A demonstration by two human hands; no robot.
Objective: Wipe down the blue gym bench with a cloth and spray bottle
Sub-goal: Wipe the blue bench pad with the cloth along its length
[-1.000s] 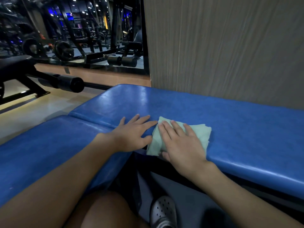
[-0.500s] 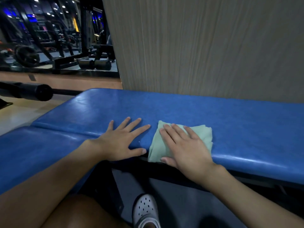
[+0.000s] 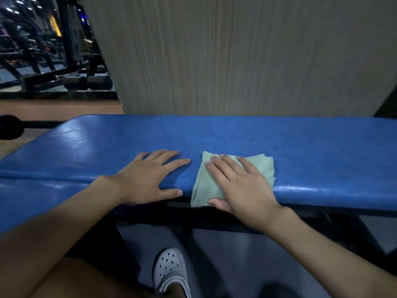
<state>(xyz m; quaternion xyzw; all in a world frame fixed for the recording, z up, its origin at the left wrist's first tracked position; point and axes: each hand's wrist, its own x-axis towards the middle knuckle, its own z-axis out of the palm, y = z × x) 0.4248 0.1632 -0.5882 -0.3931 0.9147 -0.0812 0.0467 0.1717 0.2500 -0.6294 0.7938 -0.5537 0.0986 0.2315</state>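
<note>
Bench [image 3: 300,151]: right hand [image 3: 240,186] flat pressing cloth [image 3: 261,166]; left hand [image 3: 148,177] flat beside.

Glossy vinyl-like bench [image 3: 279,147]; soft matt cloth [image 3: 264,168].

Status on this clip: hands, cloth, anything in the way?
Left hand flat on blue bench. Right hand flat on folded green cloth at near edge. Spray bottle not in view. Nothing else on the bench.
</note>
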